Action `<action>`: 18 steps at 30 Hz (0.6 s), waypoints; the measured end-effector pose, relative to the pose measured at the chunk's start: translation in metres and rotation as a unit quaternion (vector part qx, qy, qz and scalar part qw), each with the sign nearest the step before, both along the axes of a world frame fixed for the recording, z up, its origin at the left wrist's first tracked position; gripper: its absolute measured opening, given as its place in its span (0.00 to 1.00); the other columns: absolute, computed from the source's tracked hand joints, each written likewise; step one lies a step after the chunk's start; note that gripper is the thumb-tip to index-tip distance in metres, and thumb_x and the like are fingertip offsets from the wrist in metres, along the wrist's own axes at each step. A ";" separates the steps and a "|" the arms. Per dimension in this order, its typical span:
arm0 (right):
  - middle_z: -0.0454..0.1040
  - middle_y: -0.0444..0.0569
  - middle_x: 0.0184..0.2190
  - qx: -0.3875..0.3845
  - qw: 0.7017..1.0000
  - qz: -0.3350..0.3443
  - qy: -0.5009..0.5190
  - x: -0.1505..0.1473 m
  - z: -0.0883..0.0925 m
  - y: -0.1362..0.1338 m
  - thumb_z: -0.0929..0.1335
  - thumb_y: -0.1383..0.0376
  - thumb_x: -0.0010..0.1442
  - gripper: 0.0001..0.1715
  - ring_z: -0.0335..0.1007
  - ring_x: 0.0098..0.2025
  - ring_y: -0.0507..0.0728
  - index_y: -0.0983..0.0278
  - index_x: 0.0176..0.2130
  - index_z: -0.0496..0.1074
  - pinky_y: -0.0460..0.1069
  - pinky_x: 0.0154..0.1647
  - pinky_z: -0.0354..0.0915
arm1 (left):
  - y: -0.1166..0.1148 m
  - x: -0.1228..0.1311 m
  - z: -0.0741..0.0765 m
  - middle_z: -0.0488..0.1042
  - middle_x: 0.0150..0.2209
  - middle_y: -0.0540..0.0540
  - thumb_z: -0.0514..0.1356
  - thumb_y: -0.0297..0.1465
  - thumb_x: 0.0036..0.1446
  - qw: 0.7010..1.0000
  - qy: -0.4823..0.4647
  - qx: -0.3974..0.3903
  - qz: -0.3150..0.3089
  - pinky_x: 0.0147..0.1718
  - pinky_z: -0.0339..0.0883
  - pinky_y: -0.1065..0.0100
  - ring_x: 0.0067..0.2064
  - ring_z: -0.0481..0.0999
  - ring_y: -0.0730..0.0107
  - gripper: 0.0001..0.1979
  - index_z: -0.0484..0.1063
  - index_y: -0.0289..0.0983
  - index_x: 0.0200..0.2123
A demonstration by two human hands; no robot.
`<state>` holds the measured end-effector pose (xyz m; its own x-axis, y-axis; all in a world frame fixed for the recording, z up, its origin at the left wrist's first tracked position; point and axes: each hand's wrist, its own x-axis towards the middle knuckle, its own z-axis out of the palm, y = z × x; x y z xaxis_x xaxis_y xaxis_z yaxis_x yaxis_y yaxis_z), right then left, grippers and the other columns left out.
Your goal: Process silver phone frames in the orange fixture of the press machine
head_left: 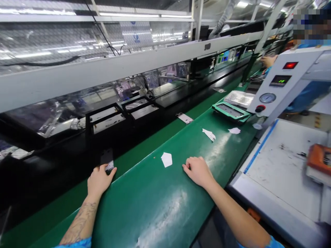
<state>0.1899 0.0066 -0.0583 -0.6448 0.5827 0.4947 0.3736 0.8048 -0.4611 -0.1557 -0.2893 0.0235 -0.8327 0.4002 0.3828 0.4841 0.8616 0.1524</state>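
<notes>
My left hand (99, 179) is at the edge of the dark green lane beyond the mat. Its thumb and fingers grip the near end of a flat phone-shaped panel (106, 157), dark at the far part and pale near my fingers. My right hand (198, 171) rests on the green mat (144, 193) with its fingers curled in, and nothing shows in it. Just left of that hand lies a white paper scrap (167, 159). Farther off on the mat are a second torn scrap (209, 134) and a third scrap (234, 131).
Another phone-shaped panel (184, 118) lies on the lane ahead. Black frames (106, 119) stand at the left. A green fixture (231, 112) sits near a white machine (274, 81) with a gauge. A co-worker's hand (269, 61) is behind it. An orange-topped block (320, 158) rests at right.
</notes>
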 end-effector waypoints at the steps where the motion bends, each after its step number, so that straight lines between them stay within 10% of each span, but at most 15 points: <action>1: 0.71 0.42 0.26 0.001 1.000 -0.001 0.001 0.000 0.000 -0.001 0.68 0.64 0.66 0.16 0.66 0.34 0.54 0.62 0.26 0.65 0.52 0.42 0.50 | 0.002 -0.002 0.000 0.68 0.52 0.29 0.50 0.58 0.57 1.000 -0.010 -0.012 0.009 0.52 0.66 0.42 0.54 0.71 0.35 0.39 0.70 0.34 0.57; 18: 0.72 0.42 0.26 -0.014 1.000 -0.005 0.008 -0.002 0.003 -0.002 0.67 0.65 0.65 0.15 0.66 0.32 0.53 0.62 0.26 0.66 0.52 0.42 0.50 | 0.017 -0.018 0.013 0.68 0.57 0.34 0.57 0.47 0.52 1.000 -0.021 0.010 0.009 0.55 0.69 0.48 0.58 0.72 0.42 0.31 0.70 0.40 0.58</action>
